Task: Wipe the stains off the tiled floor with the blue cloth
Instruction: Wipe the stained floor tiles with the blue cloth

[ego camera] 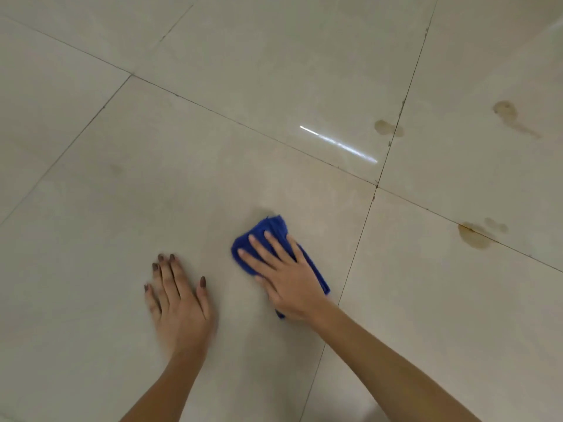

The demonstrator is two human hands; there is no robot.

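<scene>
We press right hand (286, 281) flat on blue cloth (268, 236), fingers (259, 243) spread, pinning cloth to floor (213, 147), not gripping it. Cloth sits near centre, folded, on tile left of grout line. Left hand (179, 306) lies flat on bare floor, fingers open, holding nothing, bracing us. Brown stains (473, 237) remain to right; more far right (387, 127). We should keep palm pressure even, slide cloth right across grout line, scrub each stain in short strokes.
</scene>
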